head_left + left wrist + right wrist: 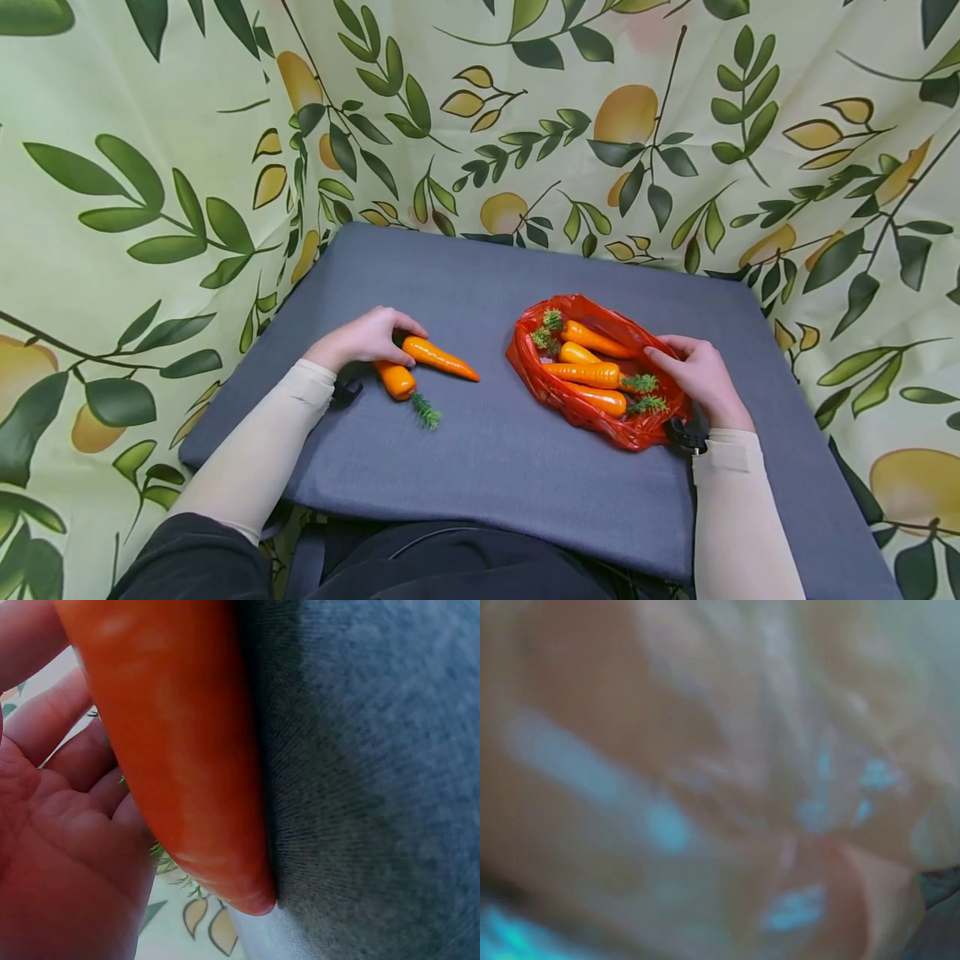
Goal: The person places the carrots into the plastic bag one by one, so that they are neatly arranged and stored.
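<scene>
My left hand [371,335] is over two orange carrots on the left of the table. Thumb and index finger pinch the leafy end of the upper carrot [442,360], whose tip points right. Partly under the palm lies the lower carrot [396,381], its green top toward the table's front; in the left wrist view a carrot [172,765] fills the space beside the palm. On the right, my right hand [705,377] grips the rim of an open red plastic bag [528,375]. Several carrots [588,373] lie inside it. Blurred, shiny plastic covers most of the right wrist view.
A grey-blue cloth covers the table [480,467]. Curtains [480,100] with a leaf and fruit print hang close behind it and at both sides. The person's dark clothing is at the front edge.
</scene>
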The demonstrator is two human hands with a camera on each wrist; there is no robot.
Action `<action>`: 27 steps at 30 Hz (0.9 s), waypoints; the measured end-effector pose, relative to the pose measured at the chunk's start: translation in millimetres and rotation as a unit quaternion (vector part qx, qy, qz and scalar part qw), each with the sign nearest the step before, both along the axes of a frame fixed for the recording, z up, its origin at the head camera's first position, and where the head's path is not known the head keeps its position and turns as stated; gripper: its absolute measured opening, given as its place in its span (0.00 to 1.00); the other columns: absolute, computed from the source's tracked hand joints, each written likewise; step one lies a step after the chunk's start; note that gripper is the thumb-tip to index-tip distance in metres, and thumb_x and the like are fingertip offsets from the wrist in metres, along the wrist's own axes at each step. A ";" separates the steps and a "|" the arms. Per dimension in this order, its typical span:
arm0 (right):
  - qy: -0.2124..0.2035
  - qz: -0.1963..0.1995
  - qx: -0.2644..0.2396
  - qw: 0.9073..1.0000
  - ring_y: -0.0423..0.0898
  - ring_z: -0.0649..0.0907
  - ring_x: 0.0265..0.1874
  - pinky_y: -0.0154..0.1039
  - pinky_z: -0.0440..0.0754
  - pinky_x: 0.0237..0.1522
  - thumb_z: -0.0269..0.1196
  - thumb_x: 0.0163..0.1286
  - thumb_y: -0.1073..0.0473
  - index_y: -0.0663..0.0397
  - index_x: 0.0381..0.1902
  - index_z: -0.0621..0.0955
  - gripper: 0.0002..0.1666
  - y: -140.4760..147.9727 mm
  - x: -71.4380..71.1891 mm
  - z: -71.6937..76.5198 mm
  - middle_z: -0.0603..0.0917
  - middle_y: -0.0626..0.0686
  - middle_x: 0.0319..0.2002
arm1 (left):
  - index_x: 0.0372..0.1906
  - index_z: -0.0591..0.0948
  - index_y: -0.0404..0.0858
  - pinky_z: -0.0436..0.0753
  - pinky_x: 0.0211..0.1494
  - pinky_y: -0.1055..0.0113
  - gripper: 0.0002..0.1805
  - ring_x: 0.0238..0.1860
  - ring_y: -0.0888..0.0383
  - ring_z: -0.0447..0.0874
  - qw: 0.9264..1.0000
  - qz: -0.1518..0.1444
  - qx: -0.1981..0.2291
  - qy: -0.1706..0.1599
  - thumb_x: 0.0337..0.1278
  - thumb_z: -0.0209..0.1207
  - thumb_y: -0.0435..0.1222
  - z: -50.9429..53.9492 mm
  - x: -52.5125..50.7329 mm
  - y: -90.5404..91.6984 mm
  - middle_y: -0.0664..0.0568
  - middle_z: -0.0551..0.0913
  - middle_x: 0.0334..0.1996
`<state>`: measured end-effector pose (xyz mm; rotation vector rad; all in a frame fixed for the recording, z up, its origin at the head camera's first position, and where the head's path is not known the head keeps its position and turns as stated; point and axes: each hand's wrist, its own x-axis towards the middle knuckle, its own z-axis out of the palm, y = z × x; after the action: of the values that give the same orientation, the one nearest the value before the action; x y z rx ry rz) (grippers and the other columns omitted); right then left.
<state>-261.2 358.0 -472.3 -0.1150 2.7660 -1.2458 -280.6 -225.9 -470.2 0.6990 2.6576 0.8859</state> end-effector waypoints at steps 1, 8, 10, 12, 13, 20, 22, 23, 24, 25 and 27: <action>0.000 0.000 0.001 1.000 0.40 0.84 0.46 0.31 0.89 0.43 0.64 0.83 0.34 0.58 0.72 0.84 0.37 0.1 -0.1 -0.4 0.88 0.66 0.63 | 0.63 0.92 0.42 0.81 0.74 0.43 0.26 0.64 0.44 0.85 1.000 -0.001 0.000 0.001 0.58 0.81 0.39 -0.1 -0.4 0.3 0.47 0.92 0.60; -0.005 0.000 0.000 1.000 0.41 0.85 0.47 0.32 0.90 0.43 0.63 0.84 0.35 0.58 0.73 0.83 0.38 0.7 -1.4 -2.0 0.87 0.67 0.64 | 0.63 0.91 0.42 0.82 0.72 0.43 0.26 0.63 0.45 0.85 1.000 -0.002 -0.003 -0.002 0.60 0.81 0.40 -0.2 -1.2 1.4 0.47 0.92 0.61; -0.005 0.001 0.000 1.000 0.41 0.85 0.47 0.32 0.90 0.42 0.63 0.84 0.35 0.59 0.73 0.83 0.37 0.9 -1.8 -2.2 0.87 0.67 0.64 | 0.64 0.91 0.43 0.82 0.72 0.44 0.26 0.63 0.45 0.85 1.000 -0.002 -0.002 -0.003 0.60 0.81 0.40 -0.6 -0.9 1.5 0.47 0.92 0.61; -0.006 0.001 -0.001 1.000 0.41 0.85 0.46 0.33 0.90 0.42 0.63 0.84 0.35 0.59 0.73 0.83 0.37 1.1 -1.8 -2.5 0.87 0.67 0.64 | 0.64 0.91 0.42 0.82 0.72 0.43 0.26 0.63 0.45 0.85 1.000 -0.002 -0.001 -0.002 0.61 0.81 0.40 -0.9 -0.3 1.7 0.47 0.92 0.61; -0.006 0.001 -0.002 1.000 0.41 0.85 0.46 0.33 0.90 0.42 0.63 0.84 0.35 0.59 0.73 0.83 0.37 1.1 -1.8 -2.2 0.87 0.67 0.64 | 0.64 0.91 0.42 0.82 0.72 0.43 0.26 0.63 0.45 0.85 1.000 -0.003 -0.001 -0.001 0.61 0.81 0.40 -0.6 -0.2 1.7 0.47 0.92 0.61; -0.005 0.003 0.003 1.000 0.42 0.84 0.49 0.31 0.89 0.44 0.63 0.84 0.34 0.58 0.73 0.83 0.38 -0.2 0.2 -0.2 0.87 0.67 0.65 | 0.63 0.92 0.43 0.82 0.71 0.44 0.26 0.62 0.45 0.86 1.000 0.000 0.005 0.001 0.60 0.81 0.40 3.0 1.3 1.2 0.48 0.93 0.60; -0.004 0.002 0.002 1.000 0.42 0.84 0.49 0.30 0.89 0.44 0.63 0.83 0.34 0.59 0.73 0.83 0.38 -0.5 0.6 0.2 0.87 0.67 0.64 | 0.63 0.92 0.43 0.82 0.71 0.45 0.26 0.61 0.46 0.86 1.000 0.001 0.009 0.005 0.59 0.81 0.40 4.3 1.0 0.5 0.49 0.93 0.60; -0.003 0.002 0.002 1.000 0.42 0.84 0.49 0.30 0.89 0.45 0.63 0.83 0.34 0.59 0.73 0.83 0.38 -0.7 0.8 0.4 0.87 0.67 0.64 | 0.63 0.92 0.43 0.83 0.71 0.45 0.26 0.61 0.46 0.86 1.000 0.003 0.010 0.008 0.59 0.81 0.40 5.1 0.6 0.1 0.49 0.93 0.59; -0.003 0.002 0.001 1.000 0.42 0.84 0.49 0.30 0.89 0.44 0.63 0.83 0.34 0.59 0.73 0.83 0.38 -0.9 0.9 0.6 0.87 0.67 0.64 | 0.63 0.92 0.43 0.83 0.71 0.45 0.26 0.61 0.47 0.86 1.000 0.004 0.012 0.012 0.59 0.82 0.40 6.0 0.2 -0.4 0.49 0.93 0.59; -0.003 0.002 0.001 1.000 0.42 0.84 0.48 0.30 0.89 0.44 0.63 0.83 0.34 0.59 0.73 0.83 0.38 -1.0 1.0 0.8 0.87 0.67 0.64 | 0.64 0.92 0.43 0.83 0.71 0.45 0.26 0.62 0.47 0.87 1.000 0.006 0.012 0.017 0.59 0.82 0.40 7.0 -0.3 -0.8 0.50 0.93 0.59; -0.002 0.002 0.001 1.000 0.41 0.84 0.48 0.30 0.89 0.44 0.63 0.83 0.34 0.59 0.73 0.83 0.38 -0.7 1.0 0.9 0.88 0.67 0.64 | 0.64 0.92 0.44 0.82 0.72 0.46 0.27 0.61 0.48 0.87 1.000 0.009 0.014 0.026 0.59 0.82 0.39 9.9 -1.3 -1.5 0.50 0.93 0.59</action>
<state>-260.2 357.3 -471.4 -0.1170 2.7615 -1.2418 -281.9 -227.4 -460.4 0.7143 2.7061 0.9241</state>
